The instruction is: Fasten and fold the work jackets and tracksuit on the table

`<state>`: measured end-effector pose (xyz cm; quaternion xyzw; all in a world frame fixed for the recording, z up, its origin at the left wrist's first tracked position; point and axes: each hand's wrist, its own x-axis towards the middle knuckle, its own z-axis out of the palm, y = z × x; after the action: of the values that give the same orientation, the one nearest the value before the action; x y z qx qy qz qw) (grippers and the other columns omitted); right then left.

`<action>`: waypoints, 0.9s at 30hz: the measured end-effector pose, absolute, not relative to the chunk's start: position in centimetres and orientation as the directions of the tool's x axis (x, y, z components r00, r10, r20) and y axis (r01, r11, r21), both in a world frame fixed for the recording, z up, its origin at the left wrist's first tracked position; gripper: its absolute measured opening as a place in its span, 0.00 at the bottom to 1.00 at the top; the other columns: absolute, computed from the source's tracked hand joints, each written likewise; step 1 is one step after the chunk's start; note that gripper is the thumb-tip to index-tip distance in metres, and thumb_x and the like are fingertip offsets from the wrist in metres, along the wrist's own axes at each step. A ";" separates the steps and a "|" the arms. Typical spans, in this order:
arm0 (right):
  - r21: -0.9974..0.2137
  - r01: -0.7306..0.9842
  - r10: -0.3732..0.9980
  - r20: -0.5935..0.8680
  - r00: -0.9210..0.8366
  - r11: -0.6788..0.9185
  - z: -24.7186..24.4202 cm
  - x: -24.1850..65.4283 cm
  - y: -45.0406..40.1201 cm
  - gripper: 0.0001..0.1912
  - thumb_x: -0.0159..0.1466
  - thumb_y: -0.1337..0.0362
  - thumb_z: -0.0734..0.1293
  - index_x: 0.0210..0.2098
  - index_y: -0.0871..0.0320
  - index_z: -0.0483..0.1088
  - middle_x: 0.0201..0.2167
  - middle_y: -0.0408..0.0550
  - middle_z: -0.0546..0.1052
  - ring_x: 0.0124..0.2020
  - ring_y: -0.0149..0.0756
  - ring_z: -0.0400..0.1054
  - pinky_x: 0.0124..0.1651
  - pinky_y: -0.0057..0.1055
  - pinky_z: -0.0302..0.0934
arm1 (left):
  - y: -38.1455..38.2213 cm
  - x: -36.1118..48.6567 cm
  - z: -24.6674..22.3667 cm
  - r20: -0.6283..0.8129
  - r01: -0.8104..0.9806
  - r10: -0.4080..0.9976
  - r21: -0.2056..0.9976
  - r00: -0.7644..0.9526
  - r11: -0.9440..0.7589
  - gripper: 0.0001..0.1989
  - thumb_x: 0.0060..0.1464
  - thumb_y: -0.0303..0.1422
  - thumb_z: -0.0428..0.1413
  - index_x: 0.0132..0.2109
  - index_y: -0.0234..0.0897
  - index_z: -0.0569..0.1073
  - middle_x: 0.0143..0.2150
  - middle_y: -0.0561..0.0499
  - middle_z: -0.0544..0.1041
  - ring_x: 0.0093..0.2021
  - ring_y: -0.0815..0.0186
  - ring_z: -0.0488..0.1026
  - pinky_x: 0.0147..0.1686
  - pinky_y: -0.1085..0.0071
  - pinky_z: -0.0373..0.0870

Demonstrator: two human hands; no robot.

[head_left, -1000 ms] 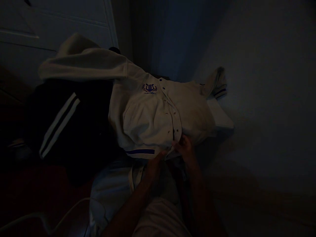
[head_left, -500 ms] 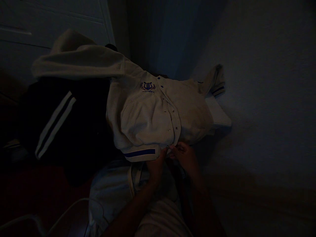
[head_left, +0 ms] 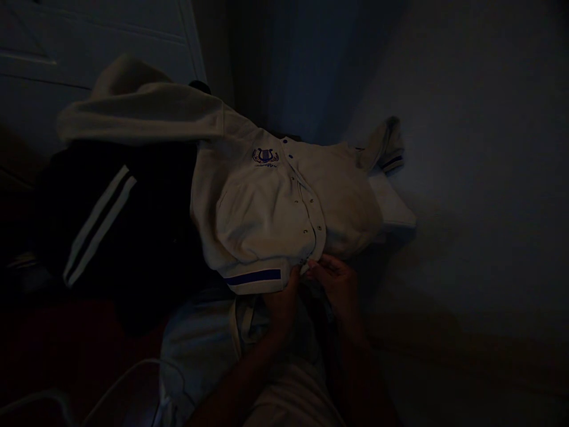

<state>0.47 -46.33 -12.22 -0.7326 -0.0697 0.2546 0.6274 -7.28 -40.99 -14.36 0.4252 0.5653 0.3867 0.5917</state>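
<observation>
From the head camera, we see a cream jacket (head_left: 258, 207) lying front up in a dim room, its lower edge pinched by the left hand (head_left: 283, 302) and the right hand (head_left: 340, 284). We judge it soft, floppy and fairly light, best held by the firmer snap strip (head_left: 317, 218). What supports it we cannot tell; striped black cloth (head_left: 151, 237) lies at left, a pale wall (head_left: 480, 178) stands at right.
</observation>
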 end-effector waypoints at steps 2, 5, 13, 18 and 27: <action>-0.960 -0.213 0.443 -0.273 0.854 -0.181 -12.4 0.6 -46.4 0.17 0.48 0.55 0.76 0.31 0.61 0.76 0.26 0.45 0.78 0.24 0.32 0.73 0.27 0.25 0.68 | -41.0 -7.3 -14.3 -0.334 0.023 0.939 0.942 0.076 0.334 0.15 0.40 0.38 0.66 0.35 0.36 0.75 0.37 0.46 0.80 0.43 0.56 0.77 0.50 0.60 0.71; -0.961 -0.232 0.467 -0.275 0.841 -0.149 -12.6 0.8 -46.7 0.17 0.48 0.56 0.76 0.31 0.60 0.76 0.25 0.44 0.78 0.24 0.31 0.72 0.27 0.24 0.67 | -41.0 -7.4 -14.2 -0.311 0.049 0.944 0.950 0.109 0.308 0.16 0.40 0.37 0.67 0.37 0.36 0.75 0.39 0.46 0.80 0.46 0.56 0.76 0.53 0.60 0.69; -0.951 -0.292 0.564 -0.295 0.771 -0.099 -13.4 1.4 -46.8 0.18 0.52 0.54 0.75 0.37 0.59 0.76 0.28 0.46 0.78 0.26 0.32 0.73 0.31 0.27 0.68 | -40.3 -7.9 -14.8 -0.283 0.098 0.932 0.959 0.227 0.267 0.12 0.43 0.36 0.65 0.36 0.40 0.75 0.40 0.48 0.79 0.49 0.56 0.74 0.60 0.59 0.63; -0.987 -0.127 0.656 -0.157 0.738 -0.094 -14.3 2.1 -47.2 0.14 0.53 0.57 0.74 0.37 0.56 0.73 0.34 0.46 0.79 0.35 0.34 0.74 0.38 0.29 0.69 | -40.1 -8.2 -14.3 -0.268 0.060 0.923 0.963 0.276 0.262 0.12 0.43 0.37 0.64 0.36 0.38 0.76 0.39 0.47 0.79 0.46 0.56 0.75 0.56 0.59 0.67; -0.722 0.691 0.765 0.430 0.480 -0.027 -13.7 5.5 -47.9 0.14 0.59 0.61 0.72 0.45 0.47 0.77 0.37 0.47 0.76 0.40 0.36 0.71 0.45 0.34 0.68 | -39.5 -8.1 -12.7 -0.261 0.031 0.939 0.965 0.224 0.261 0.19 0.37 0.33 0.68 0.39 0.38 0.75 0.43 0.46 0.78 0.54 0.53 0.72 0.60 0.58 0.63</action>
<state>5.52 -47.86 -13.73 -0.7156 -0.5086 0.0387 0.4773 -8.10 -39.52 -12.71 0.4833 0.5020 0.3689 0.6151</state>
